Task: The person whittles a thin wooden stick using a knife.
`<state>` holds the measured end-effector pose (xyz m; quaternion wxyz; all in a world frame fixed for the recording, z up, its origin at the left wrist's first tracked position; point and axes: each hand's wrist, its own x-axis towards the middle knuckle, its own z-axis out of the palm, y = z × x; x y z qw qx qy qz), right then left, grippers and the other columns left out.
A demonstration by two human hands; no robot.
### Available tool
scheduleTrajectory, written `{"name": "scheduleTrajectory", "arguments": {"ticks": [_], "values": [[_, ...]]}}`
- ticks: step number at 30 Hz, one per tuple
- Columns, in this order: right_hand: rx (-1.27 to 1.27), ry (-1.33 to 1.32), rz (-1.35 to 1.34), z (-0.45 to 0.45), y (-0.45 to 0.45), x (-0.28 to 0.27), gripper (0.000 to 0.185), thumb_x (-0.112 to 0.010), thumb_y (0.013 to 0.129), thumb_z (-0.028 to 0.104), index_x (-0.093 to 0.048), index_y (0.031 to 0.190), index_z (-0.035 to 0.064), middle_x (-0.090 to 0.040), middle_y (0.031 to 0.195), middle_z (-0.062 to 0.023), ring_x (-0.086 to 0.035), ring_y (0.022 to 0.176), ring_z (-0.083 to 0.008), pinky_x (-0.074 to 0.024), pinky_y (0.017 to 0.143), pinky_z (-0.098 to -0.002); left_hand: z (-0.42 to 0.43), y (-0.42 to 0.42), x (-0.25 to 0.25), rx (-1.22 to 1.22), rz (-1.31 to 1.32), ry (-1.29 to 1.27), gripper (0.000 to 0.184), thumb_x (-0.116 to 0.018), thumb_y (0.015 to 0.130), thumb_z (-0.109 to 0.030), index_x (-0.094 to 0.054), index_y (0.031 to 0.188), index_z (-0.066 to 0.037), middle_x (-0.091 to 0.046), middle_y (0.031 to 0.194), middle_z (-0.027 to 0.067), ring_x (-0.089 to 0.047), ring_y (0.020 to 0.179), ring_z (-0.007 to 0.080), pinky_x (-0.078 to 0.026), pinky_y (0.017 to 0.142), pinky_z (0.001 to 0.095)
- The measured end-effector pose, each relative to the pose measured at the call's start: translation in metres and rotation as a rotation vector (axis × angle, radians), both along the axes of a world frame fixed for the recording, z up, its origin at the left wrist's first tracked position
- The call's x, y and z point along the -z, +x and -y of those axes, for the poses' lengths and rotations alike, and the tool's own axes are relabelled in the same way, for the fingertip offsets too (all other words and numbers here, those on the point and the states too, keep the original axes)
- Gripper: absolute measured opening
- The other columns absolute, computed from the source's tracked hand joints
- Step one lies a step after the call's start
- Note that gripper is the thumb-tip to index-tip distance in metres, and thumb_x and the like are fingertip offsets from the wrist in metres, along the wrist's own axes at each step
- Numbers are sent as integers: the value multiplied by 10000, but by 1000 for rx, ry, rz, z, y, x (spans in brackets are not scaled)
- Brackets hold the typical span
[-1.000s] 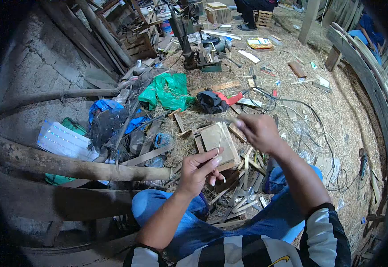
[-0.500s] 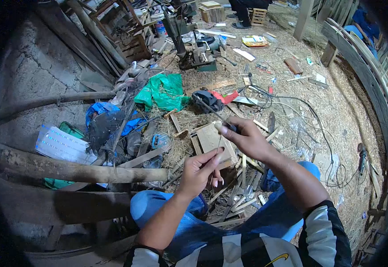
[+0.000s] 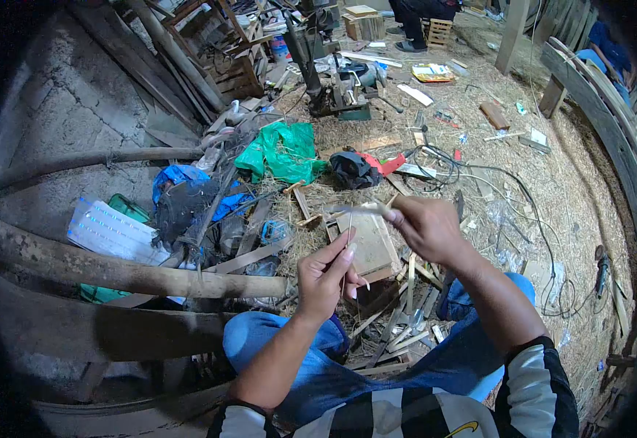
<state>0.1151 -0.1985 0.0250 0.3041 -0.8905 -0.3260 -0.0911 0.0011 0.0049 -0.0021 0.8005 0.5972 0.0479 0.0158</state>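
Note:
My left hand (image 3: pixel 326 279) pinches a thin light stick (image 3: pixel 350 225) between thumb and fingers, its upper end pointing up. To its right, my right hand (image 3: pixel 429 228) is closed round the handle of a knife-like tool (image 3: pixel 355 210), whose blade is blurred and reaches left across the stick's top. Below and behind the hands lies a wooden box (image 3: pixel 373 244) with a flat pale top. Thin wood offcuts (image 3: pixel 408 337) are heaped on the ground between my knees.
A green plastic bag (image 3: pixel 282 152), a black cloth bundle (image 3: pixel 355 171) and a metal machine (image 3: pixel 340 95) lie ahead. Bamboo poles (image 3: pixel 114 271) run along the left. Cables (image 3: pixel 523 190) and a power tool (image 3: pixel 601 271) lie right. Two other people sit farther off, at top and upper right.
The blade, angled up-left half a second ago, is now nearly level across the stick. My right hand has shifted slightly right, and the stick leans a little more to the left.

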Motion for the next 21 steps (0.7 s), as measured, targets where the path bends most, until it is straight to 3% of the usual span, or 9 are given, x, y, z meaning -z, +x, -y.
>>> {"name": "scheduleTrajectory", "arguments": {"ticks": [3,6,9,15,17,21], "values": [[117,-67,-18,5,9,7,372,-533,1006,449,-640,890,112,-634,710,-145,-653,687,-380,-472,547,-497,3,-3,0,24,71,28,361,-580,1018,-83,-592,1372,-9,-622,662,43,-564,487,99,-557,552,271],[28,94,-27,2,0,3,294,-583,1000,349,-632,893,79,-602,718,-153,-628,681,-392,-453,572,-479,3,-3,0,12,36,46,364,-586,1013,-74,-592,1372,-10,-631,670,49,-577,494,108,-552,549,273],[-75,81,26,-2,-15,-2,288,-586,998,337,-633,903,69,-605,717,-150,-633,682,-389,-460,577,-473,4,-3,-1,23,65,42,362,-592,1008,-64,-596,1366,-7,-632,667,50,-588,504,110,-555,557,275],[107,32,-66,3,5,4,320,-571,1013,349,-626,862,73,-581,688,-171,-622,658,-381,-447,571,-476,7,-5,5,76,152,45,358,-607,999,-61,-610,1353,-11,-644,668,54,-590,500,110,-549,545,272],[96,119,-42,5,5,-2,350,-558,1003,415,-613,897,86,-597,644,-178,-614,617,-417,-448,533,-515,7,-4,4,75,107,45,359,-607,999,-64,-610,1354,-11,-645,666,55,-590,499,110,-549,542,272],[-69,150,-6,-1,-14,-7,339,-568,998,396,-618,873,86,-619,701,-156,-636,664,-391,-459,547,-495,8,-5,2,65,47,49,356,-602,1003,-65,-607,1354,-6,-645,662,55,-595,503,111,-542,529,268]]}}
